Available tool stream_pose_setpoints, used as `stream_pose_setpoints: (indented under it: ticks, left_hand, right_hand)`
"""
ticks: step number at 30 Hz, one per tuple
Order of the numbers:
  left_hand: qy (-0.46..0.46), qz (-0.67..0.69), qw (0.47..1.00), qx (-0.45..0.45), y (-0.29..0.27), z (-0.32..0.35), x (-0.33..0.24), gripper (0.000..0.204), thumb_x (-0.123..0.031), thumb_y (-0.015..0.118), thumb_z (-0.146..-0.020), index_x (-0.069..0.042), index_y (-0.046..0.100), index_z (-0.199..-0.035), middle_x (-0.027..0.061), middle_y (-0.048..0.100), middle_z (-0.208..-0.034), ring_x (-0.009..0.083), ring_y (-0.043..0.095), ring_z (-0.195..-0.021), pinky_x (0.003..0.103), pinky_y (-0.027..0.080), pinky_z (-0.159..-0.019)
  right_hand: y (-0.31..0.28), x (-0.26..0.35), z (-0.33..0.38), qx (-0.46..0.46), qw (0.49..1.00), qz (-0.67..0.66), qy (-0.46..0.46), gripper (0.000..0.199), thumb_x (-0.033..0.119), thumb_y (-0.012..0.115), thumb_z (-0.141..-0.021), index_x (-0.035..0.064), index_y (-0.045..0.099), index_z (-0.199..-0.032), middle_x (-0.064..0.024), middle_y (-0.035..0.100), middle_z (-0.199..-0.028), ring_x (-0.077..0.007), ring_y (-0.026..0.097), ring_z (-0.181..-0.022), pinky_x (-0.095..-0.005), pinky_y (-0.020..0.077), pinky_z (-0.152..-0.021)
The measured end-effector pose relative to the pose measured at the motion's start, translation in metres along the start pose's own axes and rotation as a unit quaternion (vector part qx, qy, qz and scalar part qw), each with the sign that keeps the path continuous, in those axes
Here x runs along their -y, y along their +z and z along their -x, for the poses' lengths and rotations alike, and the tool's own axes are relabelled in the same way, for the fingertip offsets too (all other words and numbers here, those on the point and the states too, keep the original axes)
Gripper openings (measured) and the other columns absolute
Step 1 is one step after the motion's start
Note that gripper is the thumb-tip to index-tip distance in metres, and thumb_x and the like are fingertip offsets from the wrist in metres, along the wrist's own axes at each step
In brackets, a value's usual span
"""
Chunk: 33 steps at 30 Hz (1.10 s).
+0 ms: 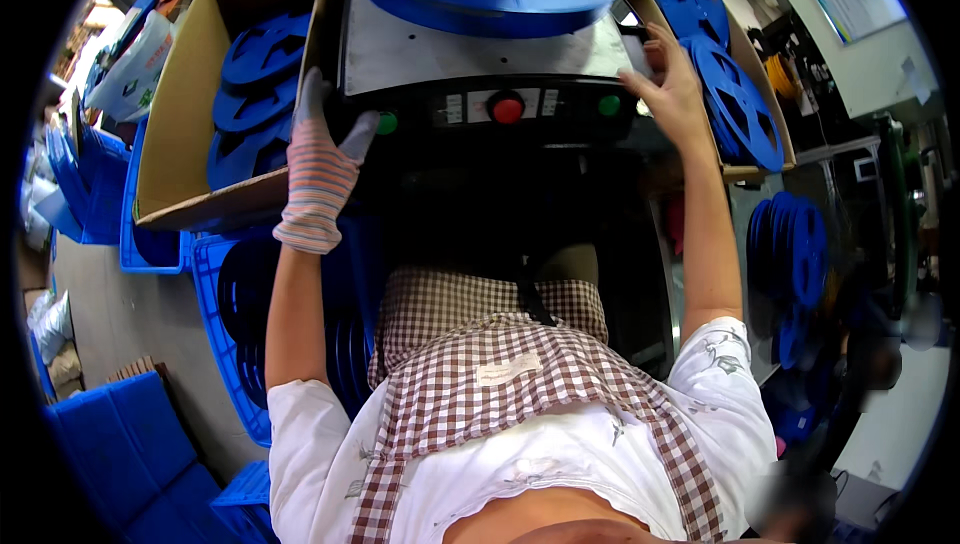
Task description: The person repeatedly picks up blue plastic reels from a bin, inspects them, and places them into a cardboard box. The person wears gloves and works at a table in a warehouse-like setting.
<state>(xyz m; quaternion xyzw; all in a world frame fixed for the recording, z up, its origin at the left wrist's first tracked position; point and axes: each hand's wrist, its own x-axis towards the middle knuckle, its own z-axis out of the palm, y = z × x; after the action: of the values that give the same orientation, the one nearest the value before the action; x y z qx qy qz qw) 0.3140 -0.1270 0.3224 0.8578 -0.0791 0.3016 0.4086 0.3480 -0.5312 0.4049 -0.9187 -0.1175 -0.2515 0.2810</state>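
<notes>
My left hand [322, 169], in a striped knit glove, is at the left end of a machine's black control panel [425, 116]. Its fingers stretch along the cardboard box edge, and the thumb reaches to the left green button [387, 123]; whether it presses cannot be told. My bare right hand [670, 89] is at the panel's other end, fingers apart and holding nothing, close to the right green button [609, 105]. Between them sits a red button [507, 109]. On the machine's pale metal plate [430, 56] lies a large blue plastic reel [470, 19], cut off by the upper edge.
A cardboard box [180, 149] with blue reel discs [262, 54] flanks the machine on the left. Another box on the right holds more blue discs [735, 94]. Blue crates [207, 274] stand low on the left. A stack of blue reels [790, 244] is at the right.
</notes>
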Motion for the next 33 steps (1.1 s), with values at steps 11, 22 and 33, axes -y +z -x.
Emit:
stream_pose_setpoints:
  ticks: [11, 22, 33]
  left_hand:
    - [-0.051, -0.062, 0.996, 0.035, 0.024, 0.004, 0.029, 0.068, -0.012, 0.069, -0.085, -0.001, 0.033, -0.142, 0.0213, 0.053, -0.13, 0.0333, 0.051, -0.119, 0.038, 0.04, -0.101]
    - [0.025, -0.082, 0.995, 0.048, -0.048, 0.071, 0.005, 0.037, 0.001, 0.059, -0.088, -0.002, 0.057, -0.124, 0.0152, 0.06, -0.122, 0.0273, 0.057, -0.115, 0.034, 0.043, -0.101]
    - [0.222, -0.048, 0.972, 0.06, -0.016, -0.054, -0.051, 0.046, -0.002, 0.069, -0.081, -0.003, 0.054, -0.125, 0.0167, 0.059, -0.122, 0.033, 0.057, -0.113, 0.037, 0.046, -0.096]
  right_hand:
    - [0.051, -0.03, 0.04, 0.027, 0.993, 0.096, 0.067, 0.075, 0.044, 0.072, -0.08, 0.0139, 0.04, -0.141, -0.0166, 0.053, -0.124, -0.0306, 0.057, -0.112, -0.0399, 0.047, -0.094]
    - [-0.124, -0.255, -0.014, 0.003, 0.885, 0.374, 0.279, 0.105, 0.075, 0.061, -0.068, 0.0097, 0.035, -0.146, -0.025, 0.046, -0.139, -0.0397, 0.044, -0.129, -0.0487, 0.0324, -0.107]
    - [-0.144, -0.245, 0.015, -0.057, 0.926, 0.275, 0.253, 0.081, 0.047, 0.067, -0.074, 0.0152, 0.041, -0.143, -0.0262, 0.05, -0.133, -0.0402, 0.048, -0.123, -0.0459, 0.0392, -0.102]
